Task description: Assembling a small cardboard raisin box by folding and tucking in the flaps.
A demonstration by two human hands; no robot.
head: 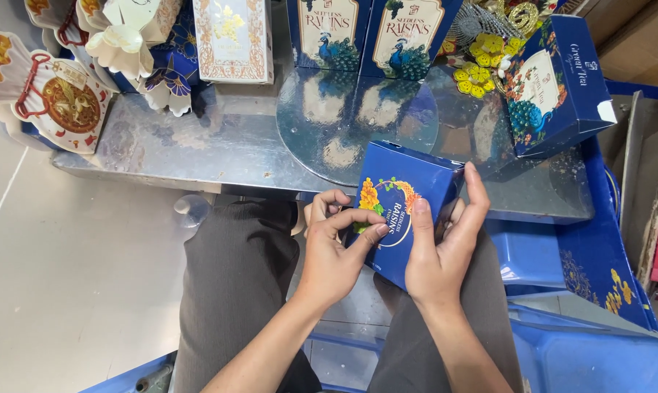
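A blue cardboard box (409, 182) with orange flowers and a round label is held over my lap, tilted, just below the metal table edge. My left hand (332, 251) grips its lower left corner, thumb and curled fingers pressed on the printed face. My right hand (442, 247) holds the box from the right, thumb on the front and fingers wrapped around the far side. Both forearms come up from the bottom of the view.
A shiny metal table (219, 145) carries two blue peacock boxes (369, 33), a white and gold box (234, 36), a tilted blue box (558, 84), paper fans (59, 94) and yellow flower ornaments (482, 62). Flat blue cartons (598, 262) lie at my right.
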